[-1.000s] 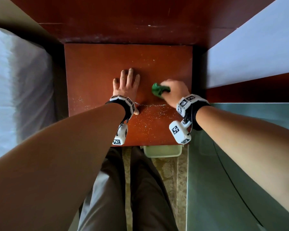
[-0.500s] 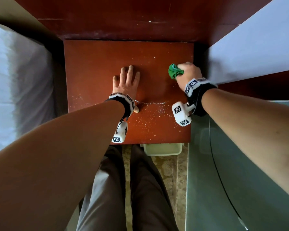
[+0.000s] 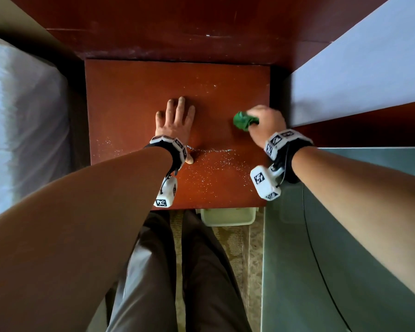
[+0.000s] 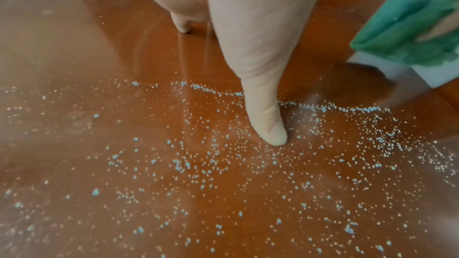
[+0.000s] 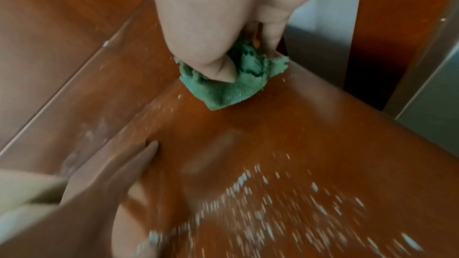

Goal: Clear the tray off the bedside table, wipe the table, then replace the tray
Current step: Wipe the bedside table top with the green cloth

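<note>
The red-brown bedside table (image 3: 134, 97) has its top bare of any tray. White crumbs (image 3: 211, 173) are scattered over its near half, forming a line and a wide patch (image 4: 223, 164). My left hand (image 3: 175, 121) lies flat on the table's middle, fingers straight, thumb (image 4: 270, 130) touching the crumb line. My right hand (image 3: 264, 121) grips a bunched green cloth (image 3: 243, 121) and presses it on the table near the right edge. The cloth (image 5: 228, 85) shows under my thumb in the right wrist view, and also at the far right as the cloth (image 4: 407, 30). The tray is out of sight.
A white bed (image 3: 22, 130) flanks the table on the left, and a white surface (image 3: 359, 75) on the right. A grey-green top (image 3: 345, 236) lies at the near right. A pale bin (image 3: 227, 218) stands on the floor under the table's front edge, beside my legs (image 3: 177, 271).
My right hand swept the green cloth from the table's middle out to the far right, then drew it back toward me along the right side. The left hand stayed flat in place.
</note>
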The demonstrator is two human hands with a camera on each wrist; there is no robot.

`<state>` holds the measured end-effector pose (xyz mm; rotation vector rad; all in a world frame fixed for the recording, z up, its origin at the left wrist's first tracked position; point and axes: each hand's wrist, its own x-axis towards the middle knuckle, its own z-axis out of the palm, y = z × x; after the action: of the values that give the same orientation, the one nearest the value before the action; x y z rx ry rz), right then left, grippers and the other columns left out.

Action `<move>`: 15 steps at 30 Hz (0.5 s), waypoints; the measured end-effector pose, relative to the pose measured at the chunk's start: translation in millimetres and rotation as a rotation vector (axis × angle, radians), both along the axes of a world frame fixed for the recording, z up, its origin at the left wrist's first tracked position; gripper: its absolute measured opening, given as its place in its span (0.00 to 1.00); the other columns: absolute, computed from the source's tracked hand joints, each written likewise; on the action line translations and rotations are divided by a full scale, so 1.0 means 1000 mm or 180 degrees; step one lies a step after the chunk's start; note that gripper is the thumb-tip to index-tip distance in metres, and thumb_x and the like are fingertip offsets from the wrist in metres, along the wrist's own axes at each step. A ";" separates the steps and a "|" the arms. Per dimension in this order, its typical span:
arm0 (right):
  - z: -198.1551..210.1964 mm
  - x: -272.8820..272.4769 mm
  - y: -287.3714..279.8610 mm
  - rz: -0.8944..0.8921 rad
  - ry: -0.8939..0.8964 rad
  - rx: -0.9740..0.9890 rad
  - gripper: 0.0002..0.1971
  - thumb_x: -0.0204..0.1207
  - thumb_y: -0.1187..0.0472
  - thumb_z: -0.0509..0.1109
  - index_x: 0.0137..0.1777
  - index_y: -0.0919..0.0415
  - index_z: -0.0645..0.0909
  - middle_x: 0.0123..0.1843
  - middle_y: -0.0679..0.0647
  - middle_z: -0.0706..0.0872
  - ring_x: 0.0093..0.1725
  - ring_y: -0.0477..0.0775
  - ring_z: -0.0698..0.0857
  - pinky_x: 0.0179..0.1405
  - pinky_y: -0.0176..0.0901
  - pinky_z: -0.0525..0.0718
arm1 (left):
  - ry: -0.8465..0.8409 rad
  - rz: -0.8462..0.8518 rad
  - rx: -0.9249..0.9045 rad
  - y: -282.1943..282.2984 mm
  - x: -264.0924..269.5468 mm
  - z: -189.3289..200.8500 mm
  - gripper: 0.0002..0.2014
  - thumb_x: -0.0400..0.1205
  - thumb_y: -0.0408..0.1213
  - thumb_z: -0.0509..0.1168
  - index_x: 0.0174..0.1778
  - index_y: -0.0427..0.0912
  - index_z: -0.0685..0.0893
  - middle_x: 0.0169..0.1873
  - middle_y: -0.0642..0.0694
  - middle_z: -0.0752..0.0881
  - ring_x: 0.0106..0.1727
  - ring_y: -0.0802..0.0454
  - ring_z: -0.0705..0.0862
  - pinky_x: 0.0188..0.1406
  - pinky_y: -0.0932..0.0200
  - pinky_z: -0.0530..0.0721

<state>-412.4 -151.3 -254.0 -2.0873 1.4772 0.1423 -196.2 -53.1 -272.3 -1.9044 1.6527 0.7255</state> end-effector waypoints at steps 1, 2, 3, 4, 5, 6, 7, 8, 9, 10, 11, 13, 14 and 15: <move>0.000 -0.001 -0.012 -0.0102 -0.0033 -0.0216 0.20 0.70 0.71 0.64 0.62 0.60 0.85 0.63 0.55 0.86 0.61 0.59 0.84 0.61 0.43 0.81 | -0.0006 -0.0004 -0.0013 0.000 0.000 0.000 0.79 0.52 0.65 0.82 0.85 0.45 0.32 0.83 0.39 0.30 0.85 0.34 0.36 0.82 0.31 0.51; 0.000 -0.001 -0.023 -0.0202 -0.0035 -0.0350 0.20 0.70 0.71 0.64 0.62 0.62 0.85 0.63 0.58 0.85 0.62 0.62 0.83 0.62 0.46 0.81 | -0.0013 -0.0010 -0.0023 0.000 0.000 0.000 0.79 0.52 0.65 0.82 0.85 0.45 0.32 0.83 0.39 0.30 0.85 0.34 0.36 0.82 0.31 0.51; -0.002 -0.002 -0.033 -0.0304 -0.0026 -0.0396 0.21 0.70 0.70 0.64 0.63 0.62 0.84 0.64 0.59 0.85 0.63 0.63 0.83 0.64 0.46 0.80 | -0.0017 -0.0016 -0.0026 0.001 0.000 0.000 0.79 0.52 0.66 0.82 0.85 0.45 0.32 0.83 0.39 0.30 0.85 0.34 0.36 0.82 0.31 0.51; -0.003 -0.001 -0.041 -0.0383 -0.0011 -0.0378 0.22 0.70 0.70 0.63 0.64 0.61 0.84 0.65 0.59 0.84 0.64 0.62 0.82 0.65 0.45 0.78 | -0.0021 -0.0020 -0.0030 0.001 0.001 -0.001 0.79 0.52 0.66 0.82 0.85 0.45 0.32 0.83 0.39 0.31 0.85 0.34 0.37 0.82 0.31 0.51; -0.005 -0.001 -0.047 -0.0418 0.0010 -0.0343 0.23 0.71 0.70 0.62 0.66 0.60 0.83 0.66 0.58 0.83 0.65 0.62 0.81 0.66 0.45 0.78 | -0.0026 -0.0024 -0.0039 0.001 0.001 -0.001 0.79 0.52 0.66 0.82 0.85 0.45 0.33 0.83 0.39 0.31 0.85 0.34 0.37 0.82 0.31 0.51; -0.007 -0.001 -0.051 -0.0420 0.0039 -0.0312 0.24 0.71 0.70 0.62 0.67 0.58 0.83 0.67 0.57 0.83 0.66 0.62 0.81 0.67 0.44 0.77 | -0.0032 -0.0035 -0.0044 0.000 0.001 -0.001 0.79 0.52 0.66 0.82 0.85 0.45 0.33 0.83 0.39 0.31 0.85 0.34 0.37 0.82 0.31 0.51; -0.009 -0.001 -0.053 -0.0403 0.0067 -0.0284 0.24 0.71 0.70 0.62 0.67 0.57 0.83 0.68 0.56 0.82 0.66 0.62 0.81 0.68 0.45 0.77 | -0.0038 -0.0045 -0.0042 0.000 0.001 -0.001 0.79 0.51 0.67 0.82 0.85 0.45 0.33 0.83 0.39 0.31 0.85 0.34 0.37 0.82 0.31 0.51; -0.010 -0.002 -0.053 -0.0373 0.0083 -0.0263 0.24 0.71 0.70 0.61 0.67 0.57 0.83 0.68 0.56 0.82 0.66 0.62 0.81 0.68 0.45 0.77 | -0.0041 -0.0048 -0.0035 0.000 0.001 -0.001 0.79 0.52 0.67 0.81 0.85 0.45 0.33 0.83 0.39 0.31 0.85 0.34 0.37 0.82 0.31 0.51; -0.011 -0.003 -0.052 -0.0343 0.0077 -0.0249 0.24 0.71 0.70 0.61 0.66 0.56 0.83 0.68 0.55 0.82 0.66 0.62 0.81 0.68 0.46 0.78 | -0.0041 -0.0047 -0.0028 0.000 0.001 -0.001 0.79 0.52 0.67 0.81 0.85 0.45 0.32 0.83 0.38 0.31 0.85 0.34 0.37 0.82 0.31 0.51; -0.011 -0.004 -0.050 -0.0318 0.0070 -0.0228 0.24 0.72 0.69 0.62 0.66 0.56 0.83 0.68 0.55 0.82 0.65 0.62 0.81 0.67 0.45 0.78 | -0.0040 -0.0047 -0.0019 0.000 0.001 0.000 0.79 0.52 0.67 0.81 0.85 0.45 0.32 0.83 0.38 0.31 0.85 0.34 0.37 0.82 0.31 0.51; -0.012 -0.006 -0.047 -0.0303 0.0068 -0.0190 0.23 0.72 0.69 0.62 0.66 0.56 0.84 0.68 0.54 0.82 0.65 0.61 0.81 0.67 0.44 0.78 | -0.0036 -0.0045 -0.0003 0.000 0.001 0.000 0.79 0.52 0.67 0.81 0.84 0.45 0.32 0.83 0.38 0.30 0.85 0.34 0.37 0.82 0.31 0.51; -0.012 -0.011 -0.037 -0.0244 0.0091 -0.0076 0.23 0.72 0.70 0.63 0.65 0.55 0.84 0.68 0.52 0.83 0.65 0.59 0.82 0.67 0.40 0.77 | -0.0026 -0.0041 0.0017 0.000 0.000 0.002 0.79 0.52 0.67 0.81 0.84 0.45 0.31 0.83 0.38 0.30 0.85 0.34 0.36 0.82 0.31 0.51; -0.010 -0.014 -0.030 -0.0199 0.0112 -0.0019 0.23 0.72 0.71 0.64 0.65 0.55 0.84 0.68 0.51 0.83 0.65 0.57 0.82 0.68 0.39 0.77 | -0.0024 -0.0041 0.0022 0.000 0.000 0.002 0.79 0.53 0.66 0.81 0.84 0.45 0.31 0.83 0.38 0.30 0.85 0.34 0.36 0.82 0.31 0.51; -0.009 -0.018 -0.022 -0.0172 0.0136 0.0036 0.23 0.72 0.72 0.63 0.65 0.55 0.84 0.67 0.50 0.84 0.65 0.56 0.82 0.69 0.40 0.77 | -0.0017 -0.0041 0.0028 -0.001 0.000 0.002 0.79 0.53 0.66 0.81 0.84 0.44 0.31 0.83 0.38 0.30 0.85 0.34 0.36 0.82 0.31 0.51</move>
<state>-429.9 -173.4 -263.2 -2.0450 1.5528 0.1750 -196.4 -53.6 -270.2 -1.8864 1.6544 0.7206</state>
